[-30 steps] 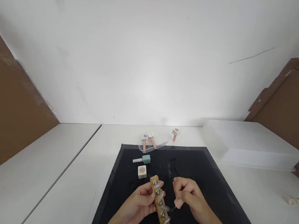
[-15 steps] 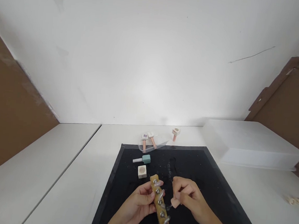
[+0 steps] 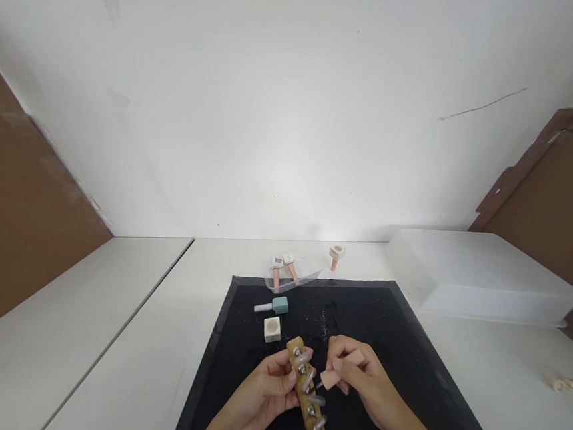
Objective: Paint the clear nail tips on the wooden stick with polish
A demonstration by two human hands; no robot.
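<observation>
My left hand (image 3: 271,394) is closed around a narrow wooden nail-tip stand (image 3: 309,414), held at a slant over the black mat. Along it run round metal studs, with several glossy, pale false nails (image 3: 317,400) sticking out to the right. In my right hand (image 3: 353,375) is the pink cap of a nail polish brush (image 3: 330,379), pinched between thumb and fingers. Its small dark tip points left, close to the middle nails; whether it touches one I cannot tell. A whitish cube (image 3: 272,331) with a round mark on top sits beyond my left hand.
A teal nail polish bottle (image 3: 279,305) with a white cap lies on the black mat (image 3: 363,309). Behind it, two pink-capped bottles (image 3: 276,263) rest on a clear plastic piece; another pink-capped bottle (image 3: 336,253) stands upside down. At right are a translucent bin (image 3: 495,287) and small beige pieces (image 3: 565,384).
My right hand has turned the pink-capped brush, and its tip has come up and left to the false nails. My left hand and the stand have stayed nearly still.
</observation>
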